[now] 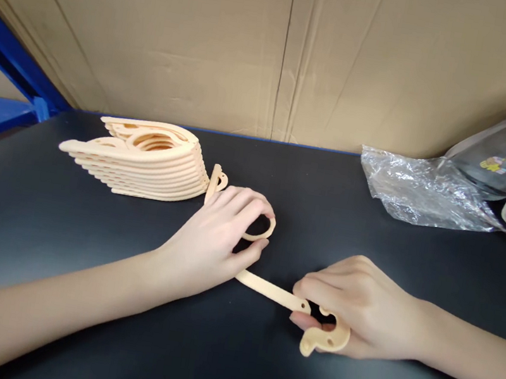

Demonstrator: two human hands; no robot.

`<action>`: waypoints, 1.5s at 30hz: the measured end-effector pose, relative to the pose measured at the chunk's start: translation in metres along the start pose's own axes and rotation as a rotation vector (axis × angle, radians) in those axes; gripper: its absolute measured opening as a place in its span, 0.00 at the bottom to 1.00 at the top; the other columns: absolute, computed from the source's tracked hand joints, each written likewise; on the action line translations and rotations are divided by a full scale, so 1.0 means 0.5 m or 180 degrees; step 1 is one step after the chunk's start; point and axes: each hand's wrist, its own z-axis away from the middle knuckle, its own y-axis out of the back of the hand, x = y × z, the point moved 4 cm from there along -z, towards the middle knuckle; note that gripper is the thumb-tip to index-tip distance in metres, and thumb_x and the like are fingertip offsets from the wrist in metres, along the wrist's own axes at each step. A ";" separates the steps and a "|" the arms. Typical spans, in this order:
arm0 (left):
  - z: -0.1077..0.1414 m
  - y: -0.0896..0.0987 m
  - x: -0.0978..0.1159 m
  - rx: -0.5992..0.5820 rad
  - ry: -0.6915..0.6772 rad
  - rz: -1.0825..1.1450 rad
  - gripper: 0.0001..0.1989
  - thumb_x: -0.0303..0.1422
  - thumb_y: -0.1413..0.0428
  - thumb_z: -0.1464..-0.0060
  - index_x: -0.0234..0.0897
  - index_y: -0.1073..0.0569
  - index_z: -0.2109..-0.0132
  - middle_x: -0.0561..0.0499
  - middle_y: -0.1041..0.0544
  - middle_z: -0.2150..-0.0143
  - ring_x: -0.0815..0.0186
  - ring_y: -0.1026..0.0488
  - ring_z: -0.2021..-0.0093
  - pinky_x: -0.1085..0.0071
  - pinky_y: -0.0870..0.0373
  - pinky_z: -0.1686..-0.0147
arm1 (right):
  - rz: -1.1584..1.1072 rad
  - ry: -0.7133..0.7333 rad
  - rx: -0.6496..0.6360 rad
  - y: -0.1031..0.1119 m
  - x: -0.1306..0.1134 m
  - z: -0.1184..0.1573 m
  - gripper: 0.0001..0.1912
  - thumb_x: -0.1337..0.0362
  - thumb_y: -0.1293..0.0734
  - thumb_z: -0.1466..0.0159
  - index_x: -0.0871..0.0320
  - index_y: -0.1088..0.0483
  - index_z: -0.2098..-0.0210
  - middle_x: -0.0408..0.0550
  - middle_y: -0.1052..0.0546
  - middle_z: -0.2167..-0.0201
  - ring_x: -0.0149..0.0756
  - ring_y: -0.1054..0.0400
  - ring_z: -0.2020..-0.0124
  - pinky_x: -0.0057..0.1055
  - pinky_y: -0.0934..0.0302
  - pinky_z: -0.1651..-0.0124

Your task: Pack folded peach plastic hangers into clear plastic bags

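Observation:
My left hand (226, 236) is closed over a beige plastic hanger part at the middle of the black table. Its curved loop (255, 237) shows between thumb and fingers, and a small hooked end (217, 179) sticks out behind the knuckles. From under this hand a flat beige arm (273, 291) runs right, with a hole near its tip. My right hand (354, 308) holds a beige hook-shaped piece (329, 341) close to that tip; its fingers are curled, and the thumb lies below the arm's end. Whether the two pieces are joined I cannot tell.
A stack of several matching beige hanger parts (142, 162) stands on the black table (150, 352) at the left. Crumpled transparent plastic (425, 194) lies at the right, beside a see-through container (488, 159). Cardboard (185, 38) rises behind; a blue frame (12, 58) borders the left.

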 end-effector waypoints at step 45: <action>0.009 0.000 -0.022 0.0096 0.0565 0.1154 0.19 0.18 0.55 0.45 0.39 0.31 0.50 0.48 0.29 0.49 0.63 0.31 0.46 0.62 0.33 0.47 | 0.0157 -0.0146 0.0145 0.017 0.037 0.000 0.21 0.44 0.32 0.39 0.58 0.29 0.63 0.37 0.28 0.79 0.26 0.38 0.81 0.26 0.49 0.75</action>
